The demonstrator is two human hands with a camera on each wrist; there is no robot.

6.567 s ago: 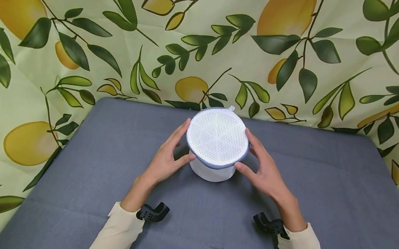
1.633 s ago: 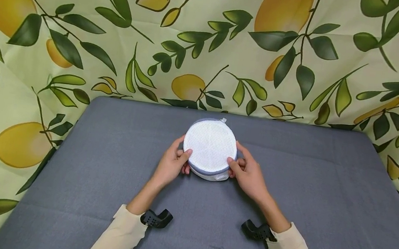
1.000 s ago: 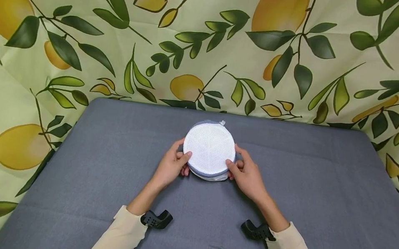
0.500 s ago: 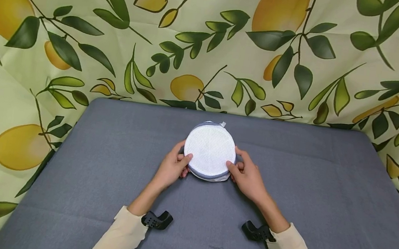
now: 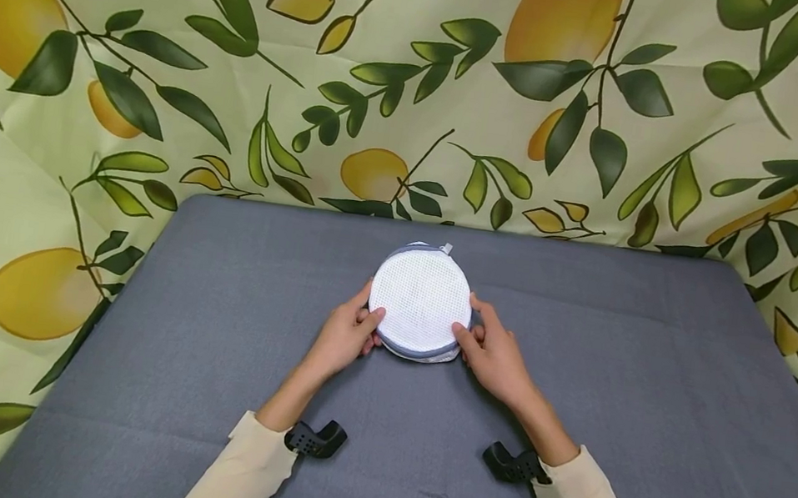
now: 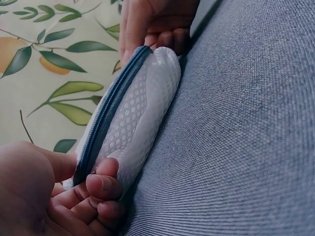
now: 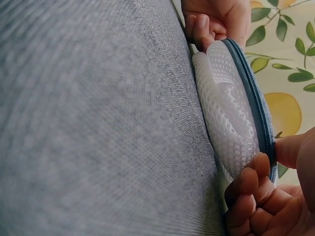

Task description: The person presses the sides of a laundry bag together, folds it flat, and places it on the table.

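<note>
A round white mesh laundry bag [image 5: 421, 301] with a blue-grey zipper rim lies squashed low on the table, its zipper pull at the far side. My left hand [image 5: 343, 330] pinches the rim on the left, thumb on top and fingers curled beneath. On the opposite side my right hand [image 5: 498, 356] grips the rim the same way. Up close in the left wrist view, the zipper [image 6: 112, 110] runs along the edge and the mesh side wall [image 6: 147, 103] is folded. The right wrist view shows the crumpled mesh [image 7: 229, 108] between the rim and the cloth.
A grey cloth-covered table [image 5: 203, 358] spreads under both arms. Behind it hangs a curtain [image 5: 410, 49] printed with leaves and yellow fruit. A black band with a camera mount [image 5: 317, 438] sits on the left wrist, and a similar mount [image 5: 515, 463] on the right.
Earlier the bag stood taller, with both hands spread around its sides. It has since been flattened, and the fingers have curled onto the rim. Over the last second almost nothing moves.
</note>
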